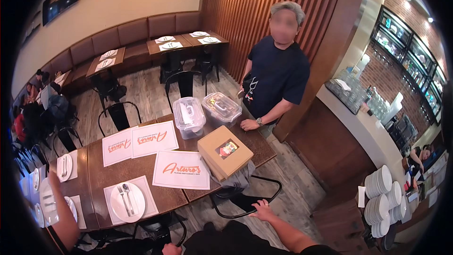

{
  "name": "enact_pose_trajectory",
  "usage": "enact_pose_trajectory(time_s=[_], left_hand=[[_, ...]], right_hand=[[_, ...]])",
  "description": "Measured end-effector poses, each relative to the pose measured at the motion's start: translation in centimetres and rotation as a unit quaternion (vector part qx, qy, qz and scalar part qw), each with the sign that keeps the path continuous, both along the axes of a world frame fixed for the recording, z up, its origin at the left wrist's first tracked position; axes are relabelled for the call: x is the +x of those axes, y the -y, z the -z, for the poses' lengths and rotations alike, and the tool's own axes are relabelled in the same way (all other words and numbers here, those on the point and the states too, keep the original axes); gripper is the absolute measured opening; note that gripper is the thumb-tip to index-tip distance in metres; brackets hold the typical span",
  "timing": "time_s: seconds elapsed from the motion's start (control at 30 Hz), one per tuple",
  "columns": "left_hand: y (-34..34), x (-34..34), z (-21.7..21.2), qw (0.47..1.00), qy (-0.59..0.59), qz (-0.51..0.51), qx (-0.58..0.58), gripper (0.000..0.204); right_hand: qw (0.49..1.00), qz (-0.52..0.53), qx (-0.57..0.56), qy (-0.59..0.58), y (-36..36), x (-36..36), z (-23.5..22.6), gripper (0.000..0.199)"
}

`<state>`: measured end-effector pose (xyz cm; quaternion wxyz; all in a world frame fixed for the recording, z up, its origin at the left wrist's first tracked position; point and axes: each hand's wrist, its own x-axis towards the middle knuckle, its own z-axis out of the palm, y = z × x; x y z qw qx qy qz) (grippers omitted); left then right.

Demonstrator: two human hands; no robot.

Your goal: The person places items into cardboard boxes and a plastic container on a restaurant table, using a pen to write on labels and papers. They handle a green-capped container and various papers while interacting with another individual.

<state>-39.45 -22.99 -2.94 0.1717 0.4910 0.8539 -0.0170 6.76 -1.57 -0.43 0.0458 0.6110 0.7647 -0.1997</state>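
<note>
My right hand [262, 210], with a ring on one finger, grips the rim of a black metal chair [278, 189] at the table's near right. At the lower edge my left hand [172, 249] is partly cut off; it looks closed at the curved back of another dark chair [182, 234]. Above my right hand, a brown cardboard box [207, 142] with a colourful picture on its lid sits at the table's near edge. Behind it are a clear plastic tub [188, 118] and a second lidded tub [222, 107] with yellowish contents.
White printed placemats [181, 170] lie on the dark wooden table [96, 167]. A plate [127, 202] holds a fork and spoon. Someone else's arm [63, 210] reaches in at left. A person in dark blue [279, 73] stands across. Plate stacks [378, 182] stand right.
</note>
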Motion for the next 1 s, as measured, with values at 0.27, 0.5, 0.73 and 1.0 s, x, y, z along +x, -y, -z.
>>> enact_pose_trajectory(time_s=[0.27,0.5,0.73,1.0], left_hand=[[3.6,-1.5,2.1,0.996,0.074,0.053,-0.005,0.034],[-2.9,1.1,-5.5,0.994,0.072,-0.005,-0.086,0.037],[-6.1,0.9,-5.3,0.997,0.015,0.043,-0.061,0.036],[-6.9,2.6,-5.3,0.996,-0.031,0.059,-0.056,0.036]], right_hand=[[1.000,0.006,0.010,-0.001,0.4,0.7,0.5,0.073],[1.000,0.009,-0.010,-0.002,0.4,0.2,0.7,0.073],[0.999,0.016,0.025,-0.018,0.6,1.1,0.8,0.073],[0.999,0.021,0.015,-0.025,1.2,0.9,0.4,0.075]])
